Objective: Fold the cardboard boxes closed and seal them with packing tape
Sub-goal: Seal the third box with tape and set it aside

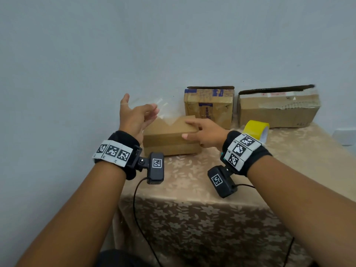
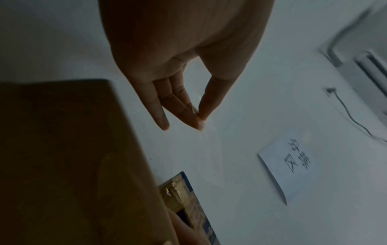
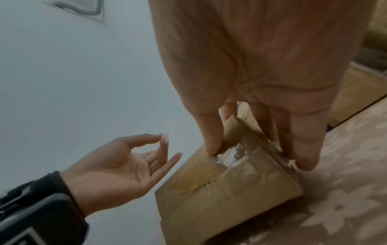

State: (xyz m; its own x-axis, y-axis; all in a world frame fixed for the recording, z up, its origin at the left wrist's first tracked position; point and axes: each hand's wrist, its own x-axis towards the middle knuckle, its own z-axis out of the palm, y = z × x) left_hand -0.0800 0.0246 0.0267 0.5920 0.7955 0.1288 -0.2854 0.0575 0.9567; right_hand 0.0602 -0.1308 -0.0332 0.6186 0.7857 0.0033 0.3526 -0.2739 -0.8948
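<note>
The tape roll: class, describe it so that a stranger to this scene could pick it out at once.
Find the table with its floral cloth, against the pale wall. Three cardboard boxes stand on it; the tape roll lies just behind the person's right wrist, before the rightmost box. It alone is round and yellow.

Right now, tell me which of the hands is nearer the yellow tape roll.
Right. The right hand rests on the small box, with the yellow tape roll just beyond its wrist. The left hand is raised past the box's far side, pinching clear tape.
</note>
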